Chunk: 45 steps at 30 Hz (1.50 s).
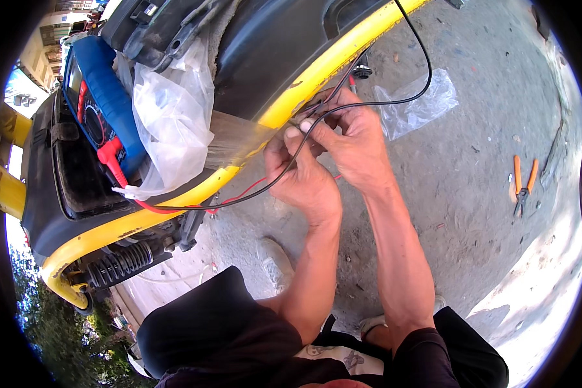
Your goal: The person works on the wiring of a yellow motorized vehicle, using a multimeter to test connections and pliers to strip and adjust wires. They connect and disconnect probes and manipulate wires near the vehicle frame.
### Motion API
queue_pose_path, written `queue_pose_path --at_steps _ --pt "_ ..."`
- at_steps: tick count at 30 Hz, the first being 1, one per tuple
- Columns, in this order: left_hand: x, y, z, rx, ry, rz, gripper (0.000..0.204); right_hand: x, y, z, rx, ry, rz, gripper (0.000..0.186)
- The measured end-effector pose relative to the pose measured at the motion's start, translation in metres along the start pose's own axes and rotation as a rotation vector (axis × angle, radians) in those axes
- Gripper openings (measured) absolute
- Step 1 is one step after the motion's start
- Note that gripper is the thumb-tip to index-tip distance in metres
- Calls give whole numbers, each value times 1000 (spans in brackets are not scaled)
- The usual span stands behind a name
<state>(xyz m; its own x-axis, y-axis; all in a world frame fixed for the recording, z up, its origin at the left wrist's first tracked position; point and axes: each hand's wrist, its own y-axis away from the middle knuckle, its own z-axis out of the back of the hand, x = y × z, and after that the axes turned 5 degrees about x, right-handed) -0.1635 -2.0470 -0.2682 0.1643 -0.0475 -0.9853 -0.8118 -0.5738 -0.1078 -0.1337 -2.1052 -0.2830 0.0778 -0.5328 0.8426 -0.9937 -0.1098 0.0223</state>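
Both of my hands meet beside the yellow frame tube (pixel 317 74) of a vehicle. My left hand (pixel 307 184) is closed, thumb and fingers pinched together at the tube's lower edge; whatever lies between its fingertips is hidden. My right hand (pixel 355 139) pinches a thin dark wire (pixel 312 108) close to the left fingertips. A black test lead (pixel 394 102) loops across in front of both hands. Behind the left hand runs a red lead (pixel 249 189). A blue-cased multimeter (pixel 107 97), with a red plug (pixel 110 152) in it, leans on the vehicle at the left.
A crumpled clear plastic bag (pixel 171 123) hangs beside the multimeter. From it a translucent strip (pixel 236 139) reaches the yellow tube. Another clear bag (pixel 423 103) and orange-handled pliers (pixel 524 184) lie on the ground at right. A coil spring (pixel 119 264) shows under the vehicle.
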Motion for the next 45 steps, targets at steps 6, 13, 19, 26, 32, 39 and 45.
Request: queue_pose_path --at_steps 6,13,19,26,32,39,45 --pt "1 1 5 54 -172 -120 20 7 1 0 -5 95 81 12" --pt "-7 -7 9 124 -13 110 19 2 0 0 -27 82 60 17" --pt "-7 -11 19 163 102 216 21 -2 1 -5 -68 -79 30 13" --pt "-18 -26 42 230 312 560 23 -5 0 -6 -72 -316 65 8" --pt "-17 -36 51 327 486 707 26 -6 1 -12 -91 -346 97 8" --pt "-17 -36 48 289 531 763 26 -6 1 -13 -117 -277 106 8" --pt "-18 -34 46 277 528 759 30 -1 3 -11 -115 -230 81 8"
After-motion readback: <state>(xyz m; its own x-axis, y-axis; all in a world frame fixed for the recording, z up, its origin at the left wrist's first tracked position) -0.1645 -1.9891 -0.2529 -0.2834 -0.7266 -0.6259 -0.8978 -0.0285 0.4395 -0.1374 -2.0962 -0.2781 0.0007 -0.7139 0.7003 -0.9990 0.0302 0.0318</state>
